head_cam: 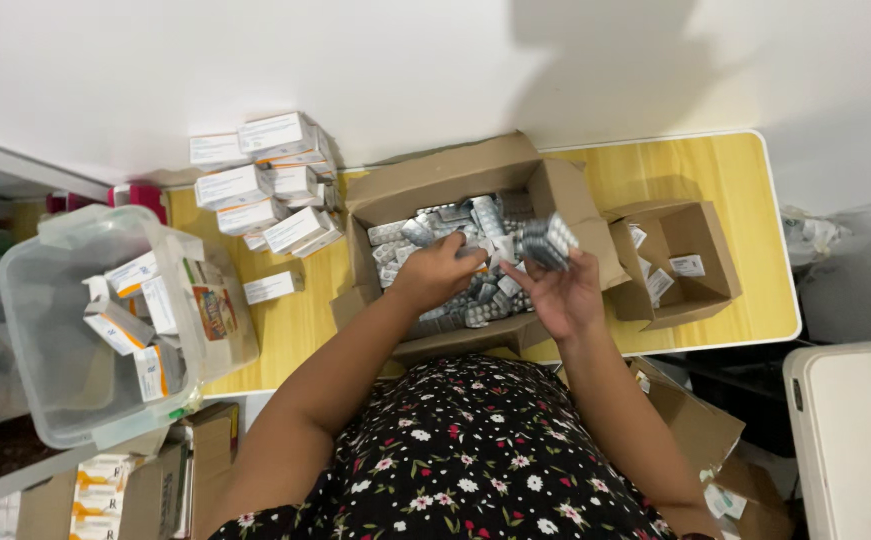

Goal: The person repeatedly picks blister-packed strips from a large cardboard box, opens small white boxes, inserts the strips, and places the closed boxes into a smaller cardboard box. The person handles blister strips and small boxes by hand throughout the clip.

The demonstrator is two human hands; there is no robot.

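— Clutter first: what can't be made out here?

— Quite a bit. The person's lap and legs are hidden under a floral dress, and the right forearm runs out of the bottom edge. The clear plastic bin (76, 330) at the left is cut partly by the frame, and the cartons inside it are too small to read as anything but white and orange boxes. Under the table, more cardboard is half hidden.

— And the hands?

— The left hand (438, 272) is curled down into the big cardboard box (436, 180) on the yellow table (696, 170), fingers bent among the silver blister strips (456, 300). Whether it actually grips one I cannot tell; the knuckles cover the fingertips.

— The right?

— The right hand (566, 292) is raised just above the box's near edge, palm up, fingers closed narrowly around a stack of blister strips (548, 240) that fans out past the fingertips.

— What sits around them?

— A smaller open box (708, 240) stands just right of the big one, holding a few small packets. A pile of white cartons (266, 185) is stacked at the table's left end, against the wall.
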